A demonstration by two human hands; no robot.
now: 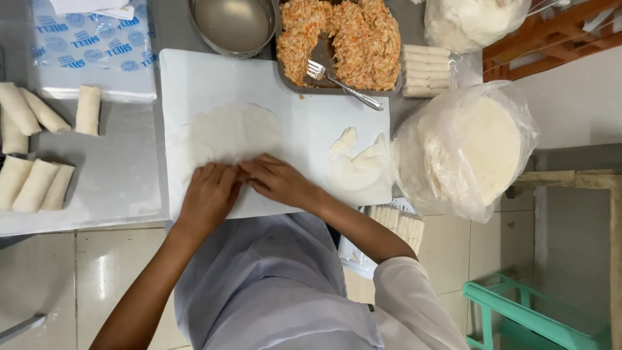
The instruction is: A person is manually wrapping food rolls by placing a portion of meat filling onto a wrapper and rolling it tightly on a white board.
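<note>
Head view, looking down. A thin round wrapper point(223, 133) is lying on a white board point(194, 71) on the worktop point(123, 175), centre-left of the frame. The left hand point(208, 198) and the right hand point(280, 181) are resting side by side on the wrapper's near edge, fingers bent and pressing it down; whether they are pinching it cannot be told. A tray of shredded orange filling point(363, 39) with a fork point(340, 81) is sitting at upper centre. Finished rolls point(39, 185) are lying at far left. A bagged stack of wrappers point(479, 149) is sitting at right.
</note>
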